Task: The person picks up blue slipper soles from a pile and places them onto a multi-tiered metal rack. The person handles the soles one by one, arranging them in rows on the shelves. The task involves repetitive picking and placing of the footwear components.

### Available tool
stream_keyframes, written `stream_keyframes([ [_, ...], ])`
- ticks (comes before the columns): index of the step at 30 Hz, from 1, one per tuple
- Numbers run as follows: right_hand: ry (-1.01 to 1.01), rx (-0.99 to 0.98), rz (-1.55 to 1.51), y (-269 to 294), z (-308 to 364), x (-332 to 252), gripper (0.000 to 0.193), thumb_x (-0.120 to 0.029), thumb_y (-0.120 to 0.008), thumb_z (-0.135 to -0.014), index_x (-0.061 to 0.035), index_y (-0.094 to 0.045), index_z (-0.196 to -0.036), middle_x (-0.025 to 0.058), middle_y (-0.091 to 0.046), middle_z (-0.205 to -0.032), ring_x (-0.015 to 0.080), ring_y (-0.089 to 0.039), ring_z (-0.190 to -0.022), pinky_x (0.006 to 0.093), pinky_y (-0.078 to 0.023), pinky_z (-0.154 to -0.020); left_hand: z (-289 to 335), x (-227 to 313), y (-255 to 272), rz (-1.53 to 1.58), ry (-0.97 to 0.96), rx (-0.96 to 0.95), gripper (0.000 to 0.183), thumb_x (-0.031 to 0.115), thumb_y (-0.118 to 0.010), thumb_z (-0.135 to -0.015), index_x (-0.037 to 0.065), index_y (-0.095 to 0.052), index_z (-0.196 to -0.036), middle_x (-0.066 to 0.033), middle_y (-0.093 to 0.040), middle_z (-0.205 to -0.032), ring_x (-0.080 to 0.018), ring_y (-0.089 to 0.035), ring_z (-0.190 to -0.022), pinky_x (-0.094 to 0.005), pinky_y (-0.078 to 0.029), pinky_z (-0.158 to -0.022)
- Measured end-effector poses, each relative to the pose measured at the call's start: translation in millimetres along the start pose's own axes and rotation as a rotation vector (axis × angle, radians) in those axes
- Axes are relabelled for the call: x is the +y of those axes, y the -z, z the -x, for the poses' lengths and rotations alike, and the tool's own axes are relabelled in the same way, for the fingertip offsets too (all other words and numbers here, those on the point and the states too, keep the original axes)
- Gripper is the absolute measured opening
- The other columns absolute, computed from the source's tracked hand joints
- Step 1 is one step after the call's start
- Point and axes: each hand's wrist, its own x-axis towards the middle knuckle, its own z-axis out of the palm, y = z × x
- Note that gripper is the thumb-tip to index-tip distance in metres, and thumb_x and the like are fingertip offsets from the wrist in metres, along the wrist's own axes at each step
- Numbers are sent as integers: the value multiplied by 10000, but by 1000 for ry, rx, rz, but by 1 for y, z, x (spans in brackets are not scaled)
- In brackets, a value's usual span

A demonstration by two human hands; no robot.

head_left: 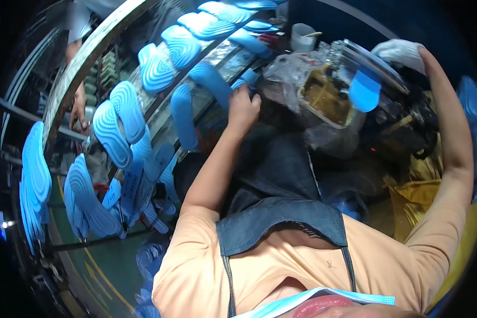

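Observation:
My bare left hand [244, 108] reaches over the rack of soles, its fingers curled at the end of a light-blue shoe sole [247, 78]. Two more blue soles, one slanted [211, 82] and one nearly upright [183, 117], lie to its left. In a white glove, my right hand [399, 52] rests at the far upper side of a machine with a shiny roller [373, 61]; its fingertips are hard to make out. A rounded blue sole end [364, 89] sticks out from under the roller on my side. Beside it is a tray of yellowish-brown liquid [327, 98].
Ridged blue soles [156, 68] line the curved rack [85, 58], and more hang in bunches at the left [34, 185]. A white cup [303, 37] stands behind crumpled clear plastic [285, 69]. Yellow sacking [416, 199] lies lower right. Another person's hand [78, 108] shows beyond the rack.

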Motion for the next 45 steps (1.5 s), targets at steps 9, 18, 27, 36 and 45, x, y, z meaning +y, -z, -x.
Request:
stream_keyframes([
  [9, -121, 437, 240, 25, 14, -6, 292, -135, -497, -847, 3, -617, -1074, 93, -620, -903, 181, -579, -872, 342, -478, -836, -57, -61, -19, -376, 130, 188, 764, 432, -670, -838, -61, -413, -1363, -387, -332, -1410, -494, -311, -1348, -556, -275, -1096],
  [18, 334, 862, -300, 137, -49, -87, 367, -408, -566, -930, -106, -627, -1130, -89, -478, -795, 19, -377, -663, 199, -326, -589, -55, -46, -5, -386, 148, 103, 798, 427, -678, -839, -95, -380, -1364, -385, -305, -1417, -498, -321, -1320, -567, -290, -1070],
  [27, 249, 752, -955, 208, -215, -159, 411, -495, -581, -906, -131, -625, -1092, 37, -659, -978, 124, -611, -831, 247, -502, -731, -50, -51, -4, -408, 90, 124, 814, 414, -671, -835, -94, -351, -1385, -358, -303, -1424, -487, -293, -1342, -557, -279, -1080],
  [36, -80, 648, 103, 170, -200, -242, 768, -695, -551, -819, -90, -580, -1292, 106, -641, -1191, 201, -585, -1112, 395, -522, -892, -52, -55, 1, -457, 103, 135, 821, 423, -696, -805, -80, -374, -1369, -301, -409, -1331, -431, -378, -1265, -536, -306, -1037],
  [45, -226, 930, 582, 211, -255, -185, 607, -421, -609, -820, -66, -527, -1305, 169, -630, -1210, 290, -622, -1076, 378, -500, -891, -54, -49, -8, -453, 53, 176, 792, 346, -712, -756, -82, -394, -1341, -301, -421, -1317, -426, -415, -1228, -523, -340, -1009],
])
